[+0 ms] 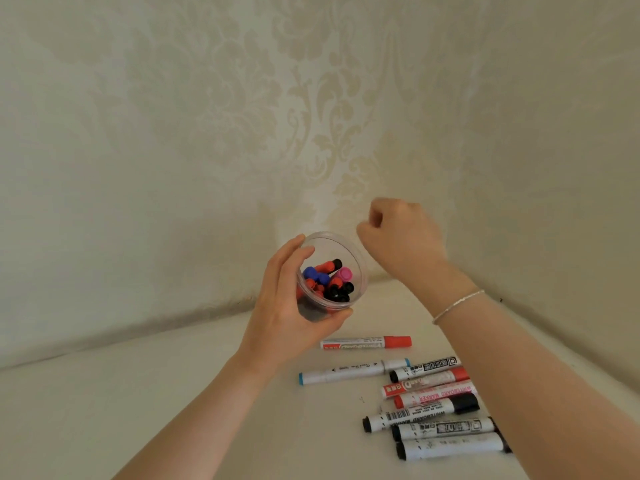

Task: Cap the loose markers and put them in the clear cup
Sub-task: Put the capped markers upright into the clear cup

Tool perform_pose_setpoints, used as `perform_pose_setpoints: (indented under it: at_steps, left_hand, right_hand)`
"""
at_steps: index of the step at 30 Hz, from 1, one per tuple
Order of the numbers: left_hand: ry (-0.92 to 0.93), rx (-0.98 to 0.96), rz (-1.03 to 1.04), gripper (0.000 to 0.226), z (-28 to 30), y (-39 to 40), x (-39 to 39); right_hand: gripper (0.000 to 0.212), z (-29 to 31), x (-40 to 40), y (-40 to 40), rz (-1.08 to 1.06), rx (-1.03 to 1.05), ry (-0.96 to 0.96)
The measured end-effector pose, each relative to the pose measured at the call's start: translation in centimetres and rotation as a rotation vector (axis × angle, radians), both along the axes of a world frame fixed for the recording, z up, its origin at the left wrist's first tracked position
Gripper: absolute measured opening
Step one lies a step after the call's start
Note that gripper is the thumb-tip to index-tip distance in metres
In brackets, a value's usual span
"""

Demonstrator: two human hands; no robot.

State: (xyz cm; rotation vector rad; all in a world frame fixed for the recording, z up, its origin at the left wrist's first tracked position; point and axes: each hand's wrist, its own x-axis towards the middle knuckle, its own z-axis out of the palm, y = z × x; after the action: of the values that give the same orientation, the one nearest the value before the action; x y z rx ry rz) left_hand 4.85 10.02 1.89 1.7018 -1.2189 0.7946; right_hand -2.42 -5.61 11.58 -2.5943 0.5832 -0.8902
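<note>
Head view: left hand (284, 303) grips clear cup (360, 271), lifted off the table and tilted toward the camera, with red, blue, pink and black marker caps inside. Right hand (403, 237) hovers just beside the cup's rim, fingers curled, holding nothing visible; silver bracelet (457, 304) on wrist. Red-capped whiteboard marker (367, 342) and blue-ended marker (353, 370) lie on white table (173, 393); marker pile (436, 410) under right forearm.

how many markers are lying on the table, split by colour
red-trimmed white markers: 3
black-trimmed white markers: 4
light-blue-trimmed white marker: 1
total: 8 in view on the white table
</note>
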Motion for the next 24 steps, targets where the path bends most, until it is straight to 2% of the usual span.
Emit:
perform_pose_setpoints:
  at_steps: [1, 3, 4, 6, 9, 11, 15, 19, 24]
  left_hand:
    - [0.001, -0.003, 0.001, 0.083, 0.0, 0.1, 0.0]
    - [0.003, -0.007, 0.008, 0.081, -0.1, 0.2, 0.0]
    - [0.005, -0.013, 0.012, 0.08, -0.1, 0.3, 0.0]
    - [0.012, -0.024, 0.02, 0.08, -0.1, 0.4, 0.0]
    - [0.02, -0.028, 0.034, 0.079, 0.0, 0.5, 0.1]
    - [0.018, -0.028, 0.037, 0.078, 0.1, 0.6, 0.2]
    - [0.01, -0.028, 0.05, 0.08, 0.2, 0.7, 0.3]
    - [0.013, -0.031, 0.062, 0.081, 0.2, 0.8, 0.3]
    - [0.021, -0.05, 0.059, 0.081, 0.2, 0.9, 0.4]
  right_hand:
    - [0.019, -0.7, 0.2, -0.6, 0.002, -0.015, 0.213]
    - [0.035, -2.6, 0.2, -1.3, 0.139, -0.067, 0.741]
    - [0.042, -3.4, 0.0, -1.3, 0.217, -0.081, 0.939]
    - [0.056, -5.1, -0.4, -1.4, 0.323, -0.022, 1.116]
    - [0.073, -7.4, -0.4, -1.8, 0.369, 0.063, 1.12]
    - [0.068, -8.6, -0.1, -2.1, 0.356, 0.035, 1.06]
    - [0.044, -10.3, 0.1, -2.0, 0.373, -0.056, 0.913]
    - [0.025, -11.3, 1.0, -1.7, 0.377, -0.122, 0.898]
    - [0.038, -9.3, 1.8, -3.3, 0.208, -0.088, 0.918]
